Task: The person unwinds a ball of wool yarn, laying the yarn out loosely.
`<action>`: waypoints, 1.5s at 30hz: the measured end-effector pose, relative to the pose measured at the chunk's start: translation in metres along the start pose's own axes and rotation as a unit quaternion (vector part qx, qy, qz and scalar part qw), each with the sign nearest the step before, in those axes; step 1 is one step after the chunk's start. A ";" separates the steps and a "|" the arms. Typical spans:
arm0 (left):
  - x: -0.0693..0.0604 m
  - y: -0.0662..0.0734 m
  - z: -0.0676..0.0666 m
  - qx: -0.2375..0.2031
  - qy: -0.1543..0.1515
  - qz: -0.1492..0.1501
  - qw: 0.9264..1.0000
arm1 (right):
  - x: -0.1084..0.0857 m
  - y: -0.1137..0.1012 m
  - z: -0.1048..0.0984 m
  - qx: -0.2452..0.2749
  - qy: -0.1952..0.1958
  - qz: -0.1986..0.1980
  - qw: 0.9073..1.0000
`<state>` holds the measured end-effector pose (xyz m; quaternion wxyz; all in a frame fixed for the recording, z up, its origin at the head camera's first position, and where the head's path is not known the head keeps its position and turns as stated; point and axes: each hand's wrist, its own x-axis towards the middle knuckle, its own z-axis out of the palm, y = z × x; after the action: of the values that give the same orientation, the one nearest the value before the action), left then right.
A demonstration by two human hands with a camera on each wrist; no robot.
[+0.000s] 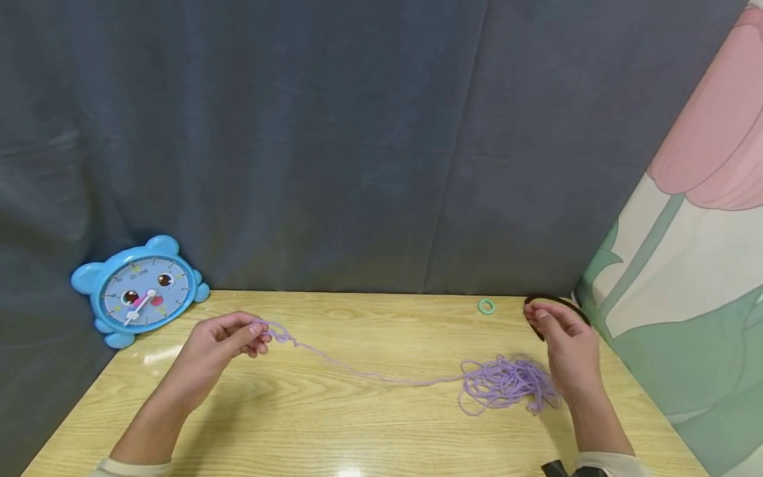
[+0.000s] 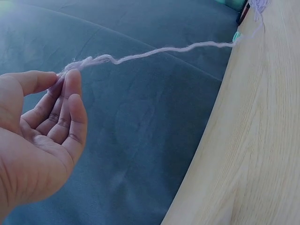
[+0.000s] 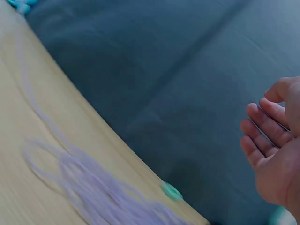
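Observation:
My left hand (image 1: 223, 341) pinches the looped, knotted end of a strand of lilac yarn (image 2: 140, 56) between thumb and fingertips, raised above the table's left part. From there the strand sags rightward to a loose tangle of the same yarn (image 1: 507, 383) lying on the tabletop. Above and beside that tangle is my right hand (image 1: 572, 344), its fingers loosely bent. Nothing shows between its fingers in the right wrist view. Behind it in the head view is a dark ring-shaped band (image 1: 563, 302), partly hidden by the hand.
A small green ring (image 1: 486, 306) lies near the back edge of the wooden table (image 1: 334, 437). At the back left a blue bear-shaped clock (image 1: 146, 291) leans against the dark curtain (image 1: 334, 146). A flower-patterned cloth (image 1: 685, 278) borders the right side.

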<state>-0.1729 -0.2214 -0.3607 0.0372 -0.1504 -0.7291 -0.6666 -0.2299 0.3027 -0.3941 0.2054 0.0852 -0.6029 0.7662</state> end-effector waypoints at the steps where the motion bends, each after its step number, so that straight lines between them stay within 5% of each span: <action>1: 0.000 0.000 0.000 -0.001 0.000 -0.001 1.000 | -0.002 0.001 0.011 -0.019 -0.015 0.006 1.000; 6: -0.001 0.001 0.001 -0.001 0.005 -0.009 1.000 | -0.015 0.012 0.071 -0.066 -0.103 0.037 0.992; 12: -0.001 0.003 0.002 0.001 0.010 -0.014 1.000 | -0.030 0.022 0.140 -0.049 -0.201 0.054 0.977; 20: -0.001 0.005 0.002 0.000 0.010 -0.009 1.000 | -0.049 0.035 0.199 -0.026 -0.274 0.079 0.958; 33: -0.002 0.004 0.003 0.008 0.010 -0.017 1.000 | -0.082 0.053 0.255 -0.035 -0.352 0.132 0.926; 45: -0.002 0.005 0.003 0.011 0.014 -0.021 1.000 | -0.085 0.054 0.250 -0.046 -0.354 0.136 0.924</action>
<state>-0.1696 -0.2188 -0.3569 0.0351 -0.1251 -0.7387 -0.6614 -0.2051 0.0352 -0.4095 -0.1237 0.2581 -0.6770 0.6780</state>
